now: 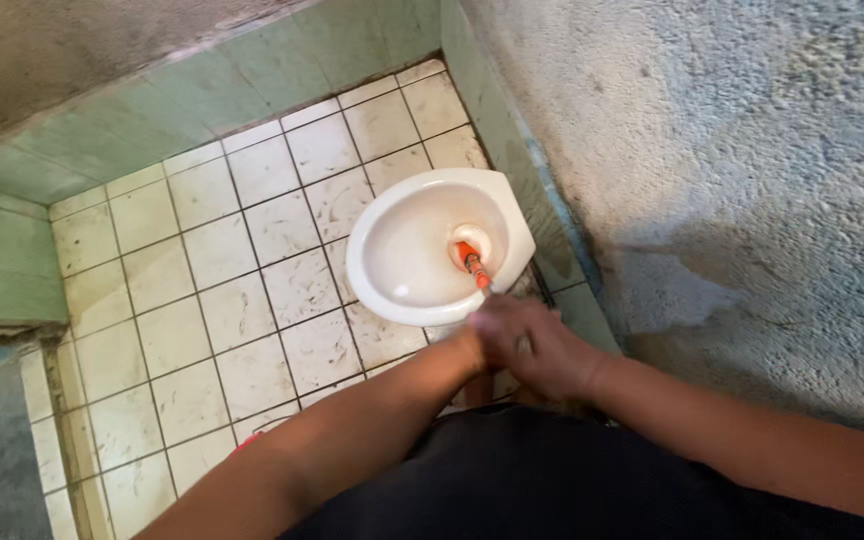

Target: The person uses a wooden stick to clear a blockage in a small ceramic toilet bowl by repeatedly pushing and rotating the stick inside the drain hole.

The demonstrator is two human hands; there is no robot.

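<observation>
Two hands, one tool, one fixture; head view only.

Hands: left hand [480, 338] and right hand [542, 350] are stacked together just below the bowl's near rim, both wrapped round the upper end of one handle. Motion blur softens the knuckles.

Fingers: curled shut and clamped on the handle. The right hand lies over the left, so the left's fingers are mostly hidden.

Tool: toilet brush or plunger [472, 262], orange at its lower end with a thin pale shaft. Which of the two it is cannot be told, since the working end sits down in the drain. The shaft slants from the hands up into the bowl's outlet. A two-handed grip with both forearms converging suits pushing along that slant.

Fixture: white ceramic toilet bowl [407, 250], seatless and set low in the floor, tucked into the corner by the right wall. A little water shows on its inner surface.

Floor: white square tiles [202, 300] with dark grout, stained and scuffed.

Walls: pale green tiled skirting [152, 130] along the back and left; rough grey plaster [752, 180] at right, with a darker damp-looking patch.

Clothing: dark garment [552, 480] at the bottom edge, between the forearms.
</observation>
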